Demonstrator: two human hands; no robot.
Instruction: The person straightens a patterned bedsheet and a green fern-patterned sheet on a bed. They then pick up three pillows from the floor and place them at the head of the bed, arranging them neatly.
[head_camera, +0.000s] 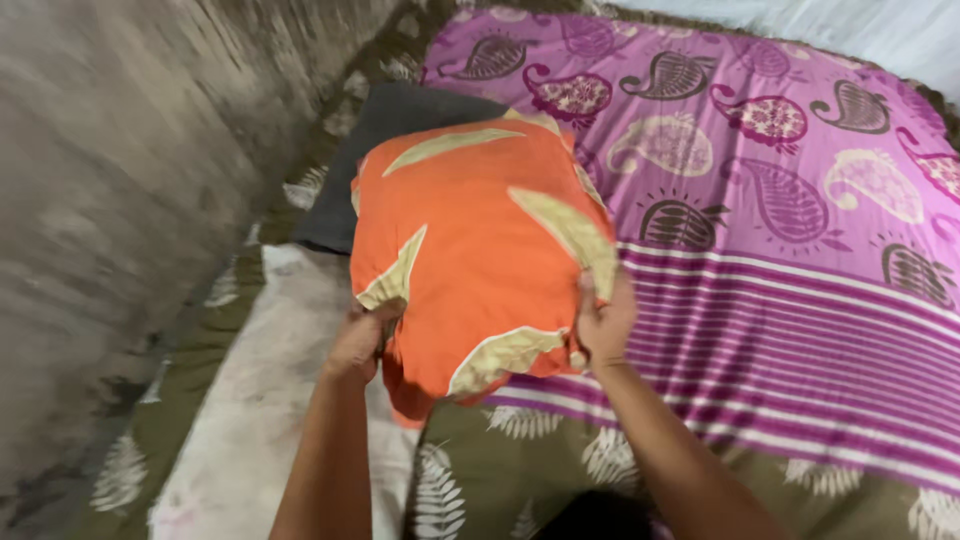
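Observation:
An orange pillow (478, 250) with cream leaf shapes is held up over the bed, between both my hands. My left hand (358, 345) grips its lower left edge. Its lower right edge is gripped by my right hand (604, 325). A loose fold of the orange cover hangs below the pillow between my forearms. Behind the pillow lies a dark grey pillow (385, 130), partly hidden by it.
A purple bedsheet (800, 200) with paisley shapes and stripes covers the right side of the bed. An olive sheet (520, 470) with white fern prints lies below. A whitish worn strip (270, 400) runs along the left, beside a rough grey wall (110, 180).

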